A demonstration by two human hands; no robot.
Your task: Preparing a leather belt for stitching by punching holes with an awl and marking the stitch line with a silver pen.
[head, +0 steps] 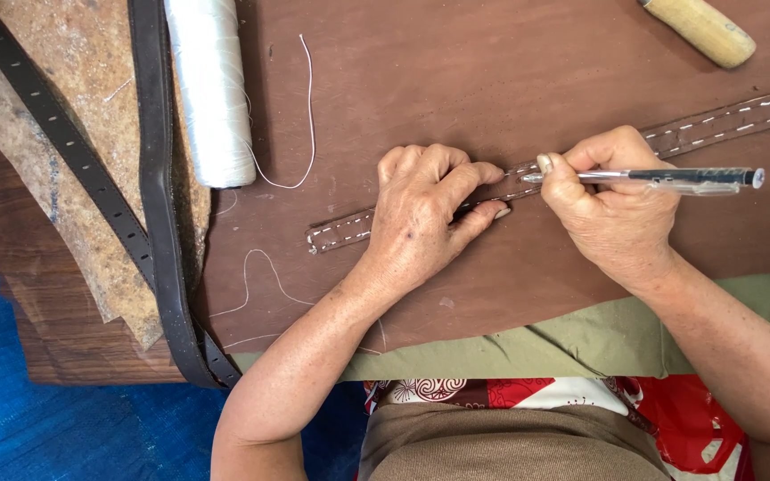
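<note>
Landmark = stitched brown leather strap (581, 156), lying diagonally on the brown work board (456, 71), low end at centre-left, rising to the right edge.

L hand (425, 218) sits on the strap's mid section, palm down, fingers curled in and pressing — pins the strap flat to the board; not wrapped round anything, fingertips pointing toward the R hand.

R hand (612, 209) just right of the L hand, also on the strap; closed in a writing grip on a clear ballpoint pen (661, 178); pen lies nearly level, tip against the strap right by the L fingertips, cap end sticking out to the right, above the strap line.

Strap: white stitch rows run down both edges, visible both sides of the hands; bit under the hands hidden.

Rest, rel. to strap:
- white thread spool (211, 89) up-left of its low end; loose thread tail curls beside it
- wooden tool handle (701, 31) above its right end, well apart
- dark punched belt (73, 151) + second dark strap (167, 223) far left, on a rough tan hide piece (46, 53)
- olive cloth (581, 343) below, at the board's near edge
</note>
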